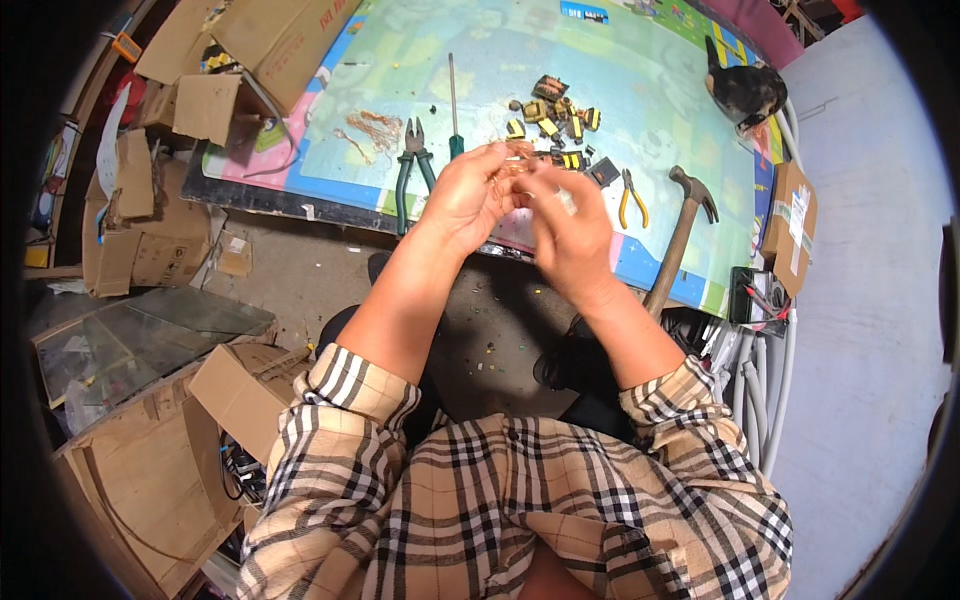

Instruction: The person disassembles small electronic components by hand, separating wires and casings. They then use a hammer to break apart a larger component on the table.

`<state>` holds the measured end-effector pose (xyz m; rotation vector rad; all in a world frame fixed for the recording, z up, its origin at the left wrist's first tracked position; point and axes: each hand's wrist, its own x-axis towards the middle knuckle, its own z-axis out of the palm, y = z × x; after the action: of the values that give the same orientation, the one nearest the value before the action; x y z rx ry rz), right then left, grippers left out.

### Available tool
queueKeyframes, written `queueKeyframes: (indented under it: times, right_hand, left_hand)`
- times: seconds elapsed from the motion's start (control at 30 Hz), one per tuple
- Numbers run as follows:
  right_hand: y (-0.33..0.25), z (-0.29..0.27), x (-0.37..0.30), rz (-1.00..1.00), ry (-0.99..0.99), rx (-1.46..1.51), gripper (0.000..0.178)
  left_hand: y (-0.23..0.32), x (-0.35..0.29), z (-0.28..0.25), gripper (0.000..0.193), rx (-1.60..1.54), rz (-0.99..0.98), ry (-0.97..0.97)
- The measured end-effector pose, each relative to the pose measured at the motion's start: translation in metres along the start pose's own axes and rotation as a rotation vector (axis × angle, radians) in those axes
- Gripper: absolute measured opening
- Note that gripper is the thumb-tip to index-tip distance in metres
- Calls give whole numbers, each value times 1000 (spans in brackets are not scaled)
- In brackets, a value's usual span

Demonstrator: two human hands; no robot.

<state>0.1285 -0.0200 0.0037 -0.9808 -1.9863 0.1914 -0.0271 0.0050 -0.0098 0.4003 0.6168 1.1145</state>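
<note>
Both forearms rise from the lower edge, sleeves of a plaid shirt pushed up to the elbows, and meet over the near edge of the table (pixel 300 200). The left hand (pixel 466 195) is raised with its back to the camera, wrist bent slightly inward, its fingers curled around a tangle of copper wire (pixel 512 170) that shows between the two hands. The right hand (pixel 572 232) stands just beside it, also back to the camera, fingers bent toward the left hand; its grip pinches something at the wire, though what exactly it clasps is too blurred to tell. The wire sits in the air between the fingertips, above the table edge.

On the table's colourful mat, green pliers (pixel 413 160) lie just left of the left hand, with a screwdriver (pixel 453 105) beside them. A loose wisp of wire (pixel 375 128) lies further left. Small yellow and black parts (pixel 555 115) are scattered just behind the hands. Yellow cutters (pixel 631 198) and a hammer (pixel 682 225) lie to the right.
</note>
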Motion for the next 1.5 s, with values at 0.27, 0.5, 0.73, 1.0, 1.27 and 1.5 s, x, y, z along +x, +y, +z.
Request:
queueKeyframes:
  times: [0.27, 0.5, 0.73, 1.0, 1.27, 1.5]
  right_hand:
    - [41, -15, 16, 678, -262, 686, 26]
    - [43, -16, 15, 896, -156, 842, 16]
    - [40, -9, 15, 952, 1, 791, 13]
    - [42, -16, 22, 1054, -63, 1335, 40]
    - [43, -20, 23, 1051, -130, 1495, 42]
    - [47, -14, 17, 1123, -41, 1357, 32]
  left_hand:
    - [-4, -13, 25, 30, 539, -37, 45]
    - [-19, -15, 35, 29, 694, -58, 63]
    - [-40, -26, 51, 26, 620, -256, -38]
    - [-27, -18, 34, 29, 61, -371, -270]
    - [-38, -22, 40, 28, 253, -466, -177]
    - [-56, -26, 57, 27, 668, -244, 87]
